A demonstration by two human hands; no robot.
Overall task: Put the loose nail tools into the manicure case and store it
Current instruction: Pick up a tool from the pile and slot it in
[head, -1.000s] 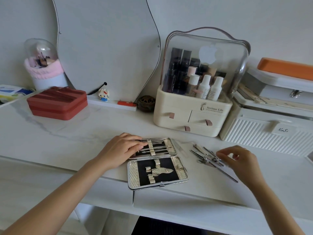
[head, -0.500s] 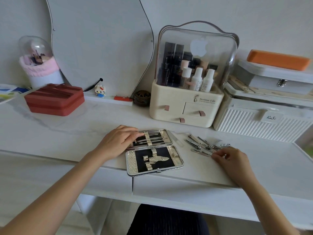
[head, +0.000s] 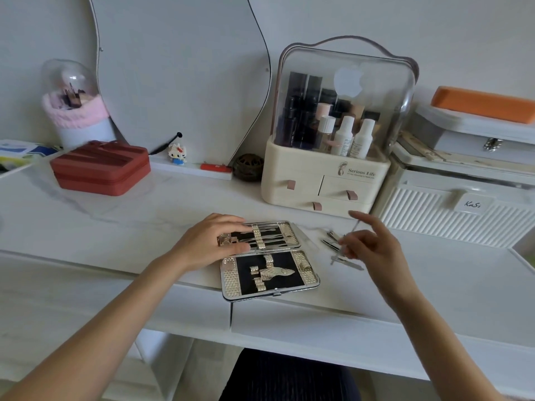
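Silver-edged and lined in black, the manicure case (head: 270,260) lay open flat near the front edge of the white desk (head: 115,227), its near half just beside the lip. That near half held only gold loops and a shaped clasp; the far half already carried several slim tools under a gold strap.

My left hand (head: 208,244) rested palm-down on the left end of the far half, fingers spread flat and gripping nothing, only pinning the case.

My right hand (head: 370,250) hovered to the right of the case, over the loose nail tools (head: 337,246), forefinger stretched out, the other fingers curled. A thin sliver of metal seemed to sit between thumb and fingers, but blur kept me from telling whether I truly had hold of it.

I judged the risk plain enough: the tools were thin, slick and piled across one another, so a careless pinch could drag a neighbour along or flick one toward the desk edge. The case sat close to that edge too, and a hard push into a tight loop might slide it off if my left hand eased up.

Further back stood the cream cosmetics organiser (head: 327,183) with its drawers.
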